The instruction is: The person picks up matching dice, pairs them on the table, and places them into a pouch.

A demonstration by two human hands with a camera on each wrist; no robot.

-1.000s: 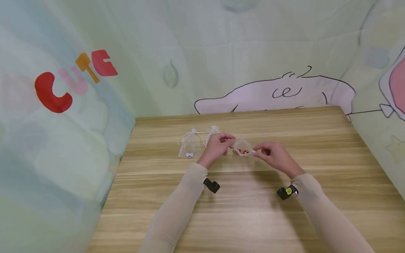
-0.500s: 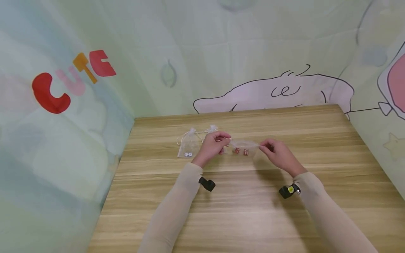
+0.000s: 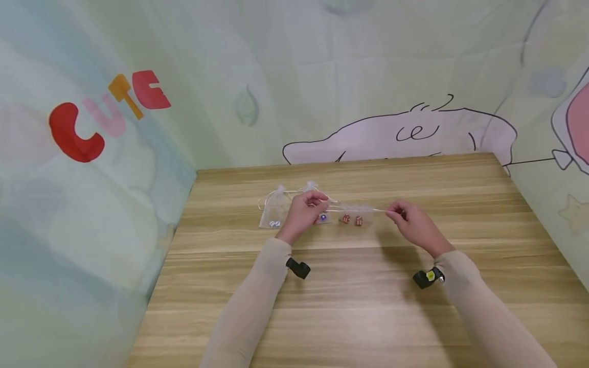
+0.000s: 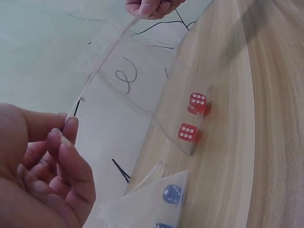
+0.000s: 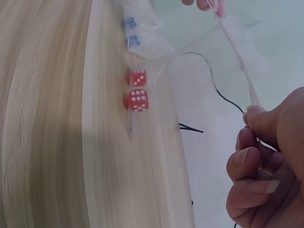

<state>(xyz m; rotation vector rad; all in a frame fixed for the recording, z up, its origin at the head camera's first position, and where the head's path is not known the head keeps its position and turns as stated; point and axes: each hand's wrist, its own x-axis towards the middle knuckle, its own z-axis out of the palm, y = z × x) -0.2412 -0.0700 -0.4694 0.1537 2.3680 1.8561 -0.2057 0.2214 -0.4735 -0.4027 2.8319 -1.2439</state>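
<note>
A sheer white drawstring pouch (image 3: 363,210) stands between my hands with two red dice (image 4: 188,132) at its bottom. My left hand (image 3: 303,213) pinches one end of its drawstring (image 4: 97,71) between thumb and fingertips. On the other side my right hand (image 3: 411,222) pinches the opposite end of the cord (image 5: 240,59), which runs taut across the pouch's top. The mouth of the pouch is gathered along the cord. Just left of it lies a second pouch (image 4: 147,197) with blue dice (image 4: 172,194), partly covered by my left hand in the head view.
A third sheer pouch (image 3: 277,207) with white dice (image 3: 274,224) lies on the wooden table (image 3: 349,306) at the left. Behind the table hangs a printed cloth backdrop (image 3: 359,87), with another cloth wall at the left side.
The pouch's mouth was spread wide and is now drawn together. Both hands have moved apart, the left one leftward and the right one rightward, from the pouch's rim to the cord ends.
</note>
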